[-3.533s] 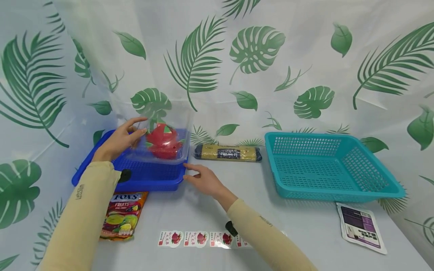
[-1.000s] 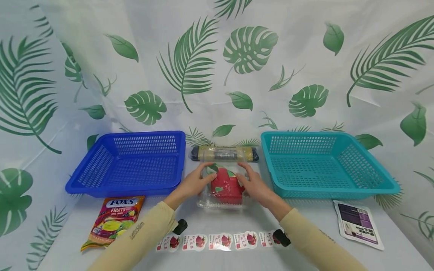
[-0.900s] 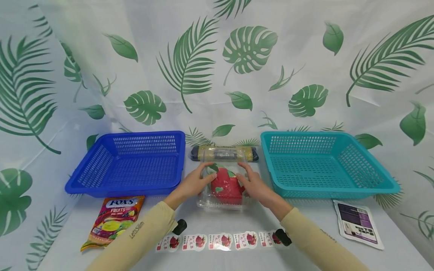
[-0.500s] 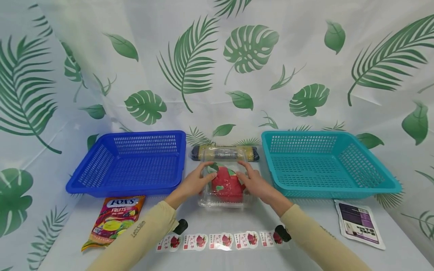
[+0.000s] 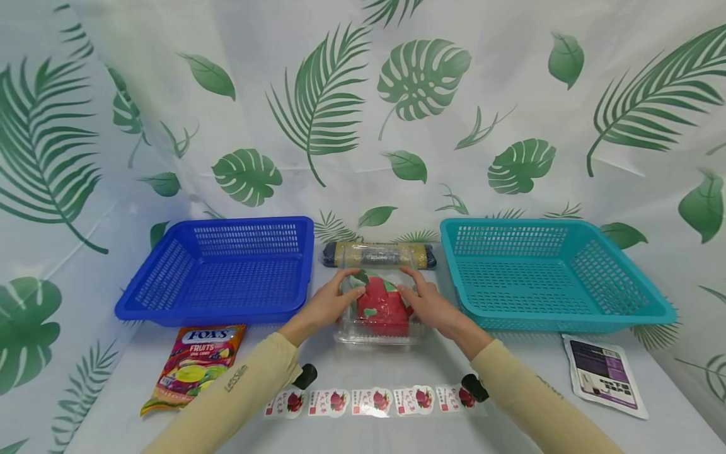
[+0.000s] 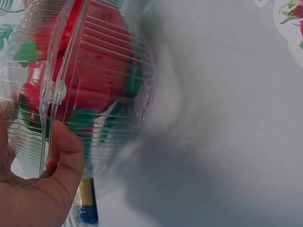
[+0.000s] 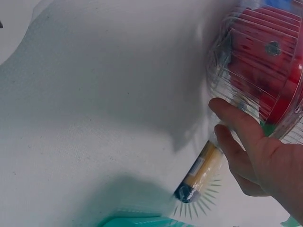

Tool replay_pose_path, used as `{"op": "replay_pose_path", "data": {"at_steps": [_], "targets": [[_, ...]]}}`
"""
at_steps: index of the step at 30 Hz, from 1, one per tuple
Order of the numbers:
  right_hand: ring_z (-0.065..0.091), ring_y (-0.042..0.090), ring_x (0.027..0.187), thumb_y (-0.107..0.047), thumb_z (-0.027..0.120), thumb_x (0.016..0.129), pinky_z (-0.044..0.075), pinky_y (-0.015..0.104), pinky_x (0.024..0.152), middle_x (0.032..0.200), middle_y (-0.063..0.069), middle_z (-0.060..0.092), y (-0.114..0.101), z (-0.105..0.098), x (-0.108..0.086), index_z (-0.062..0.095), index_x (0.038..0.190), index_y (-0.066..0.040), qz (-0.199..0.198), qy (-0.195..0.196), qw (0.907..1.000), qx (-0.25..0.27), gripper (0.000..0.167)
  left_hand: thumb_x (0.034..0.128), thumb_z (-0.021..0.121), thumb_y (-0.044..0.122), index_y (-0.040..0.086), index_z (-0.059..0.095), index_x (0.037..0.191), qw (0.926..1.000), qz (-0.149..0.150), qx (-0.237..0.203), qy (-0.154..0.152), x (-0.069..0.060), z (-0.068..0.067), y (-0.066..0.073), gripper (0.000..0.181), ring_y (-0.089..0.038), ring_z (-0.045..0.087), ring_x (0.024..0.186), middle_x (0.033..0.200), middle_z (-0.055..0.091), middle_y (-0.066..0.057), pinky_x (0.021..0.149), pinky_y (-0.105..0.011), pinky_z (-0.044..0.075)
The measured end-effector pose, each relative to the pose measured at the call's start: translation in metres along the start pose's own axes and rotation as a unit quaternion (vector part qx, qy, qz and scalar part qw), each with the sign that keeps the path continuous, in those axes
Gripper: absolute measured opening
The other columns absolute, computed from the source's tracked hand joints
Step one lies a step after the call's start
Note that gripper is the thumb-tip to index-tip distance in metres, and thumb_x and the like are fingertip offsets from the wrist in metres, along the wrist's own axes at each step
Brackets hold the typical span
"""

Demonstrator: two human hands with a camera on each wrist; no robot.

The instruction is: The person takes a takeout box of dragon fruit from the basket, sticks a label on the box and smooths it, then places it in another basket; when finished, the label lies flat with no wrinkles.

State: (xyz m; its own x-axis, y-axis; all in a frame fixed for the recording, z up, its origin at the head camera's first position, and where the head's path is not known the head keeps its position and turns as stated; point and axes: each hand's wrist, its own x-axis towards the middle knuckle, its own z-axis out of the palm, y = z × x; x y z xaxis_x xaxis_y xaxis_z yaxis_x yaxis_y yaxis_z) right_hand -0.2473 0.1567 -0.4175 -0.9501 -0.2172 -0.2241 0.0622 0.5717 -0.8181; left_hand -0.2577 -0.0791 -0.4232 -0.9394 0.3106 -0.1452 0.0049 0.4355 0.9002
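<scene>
Clear plastic forms the box (image 5: 379, 326) in the frame's lower middle, red contents (image 5: 384, 308) inside. The left hand (image 5: 328, 302) pinches its rim; the right hand (image 5: 435, 305) is at its right side, whether gripping cannot be told.

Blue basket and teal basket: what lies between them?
In the head view: the clear container, its red item, left hand and right hand, and the yellow packet behind.

A clear, ribbed plastic box (image 5: 354, 334) encloses red-and-green contents (image 5: 387, 309).
</scene>
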Motion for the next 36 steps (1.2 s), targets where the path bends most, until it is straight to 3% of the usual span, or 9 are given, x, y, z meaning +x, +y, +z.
{"op": "replay_pose_path", "data": {"at_steps": [9,15,21,28,30,33,36], "targets": [[0.052,0.031,0.105,-0.036,0.041,0.106,0.05,0.044,0.081,0.135,0.026,0.037,-0.001,-0.002,0.002,0.018,0.154,-0.021,-0.003,-0.007,1.0,0.001,0.056,0.0992,0.057,0.038,0.026,0.038,0.148,0.9999,0.003,-0.013,0.0,0.001,0.0,-0.001,0.054,-0.014,0.038,0.046,0.057,0.037,0.0,0.051,-0.038,0.047],[0.058,0.029,0.101,-0.039,0.042,0.105,0.05,0.045,0.083,0.14,0.026,0.037,-0.001,-0.005,0.001,0.017,0.155,-0.023,0.001,-0.011,0.9998,0.017,0.058,0.1003,0.055,0.037,0.025,0.036,0.15,0.9999,0.008,-0.009,-0.002,-0.001,0.0,0.0,0.055,-0.013,0.038,0.046,0.056,0.035,0.002,0.053,-0.041,0.047],[0.049,0.035,0.117,-0.041,0.042,0.104,0.049,0.047,0.089,0.15,0.024,0.027,0.004,-0.01,0.0,0.014,0.156,-0.028,0.016,-0.014,0.9986,0.049,0.061,0.1014,0.054,0.032,0.019,0.03,0.153,0.999,0.038,0.0,-0.025,-0.005,-0.002,-0.002,0.059,-0.014,0.044,0.043,0.05,0.03,0.003,0.052,-0.038,0.045],[0.04,0.041,0.129,-0.038,0.042,0.105,0.048,0.05,0.09,0.155,0.026,0.02,0.007,-0.012,0.002,0.014,0.157,-0.025,0.0,-0.011,0.9989,0.045,0.061,0.1002,0.056,0.034,0.02,0.029,0.154,0.9994,0.03,-0.008,-0.015,-0.004,-0.003,-0.003,0.062,-0.014,0.045,0.044,0.051,0.036,0.002,0.05,-0.032,0.044],[0.033,0.043,0.136,-0.04,0.042,0.105,0.046,0.053,0.094,0.156,0.026,0.017,0.009,-0.013,0.0,0.012,0.158,-0.027,-0.005,-0.011,0.999,0.044,0.062,0.1004,0.056,0.034,0.022,0.028,0.155,0.9993,0.032,-0.016,-0.009,-0.005,-0.002,-0.004,0.062,-0.014,0.045,0.046,0.057,0.041,-0.001,0.05,-0.032,0.046],[0.014,0.044,0.145,-0.039,0.042,0.105,0.038,0.059,0.101,0.159,0.024,0.01,0.015,-0.016,-0.008,0.01,0.158,-0.028,-0.02,-0.011,0.9987,0.044,0.063,0.1004,0.056,0.035,0.028,0.026,0.155,0.9989,0.029,-0.036,0.011,-0.01,-0.001,-0.006,0.063,-0.015,0.047,0.051,0.081,0.051,-0.009,0.052,-0.034,0.05],[0.012,0.045,0.145,-0.041,0.043,0.104,0.036,0.06,0.104,0.16,0.022,0.01,0.022,-0.018,-0.022,0.011,0.158,-0.027,-0.035,-0.014,0.9982,0.047,0.064,0.1007,0.055,0.034,0.031,0.027,0.155,0.9975,0.033,-0.043,0.046,-0.021,0.001,-0.01,0.061,-0.016,0.052,0.059,0.107,0.052,-0.016,0.053,-0.036,0.053]]}}
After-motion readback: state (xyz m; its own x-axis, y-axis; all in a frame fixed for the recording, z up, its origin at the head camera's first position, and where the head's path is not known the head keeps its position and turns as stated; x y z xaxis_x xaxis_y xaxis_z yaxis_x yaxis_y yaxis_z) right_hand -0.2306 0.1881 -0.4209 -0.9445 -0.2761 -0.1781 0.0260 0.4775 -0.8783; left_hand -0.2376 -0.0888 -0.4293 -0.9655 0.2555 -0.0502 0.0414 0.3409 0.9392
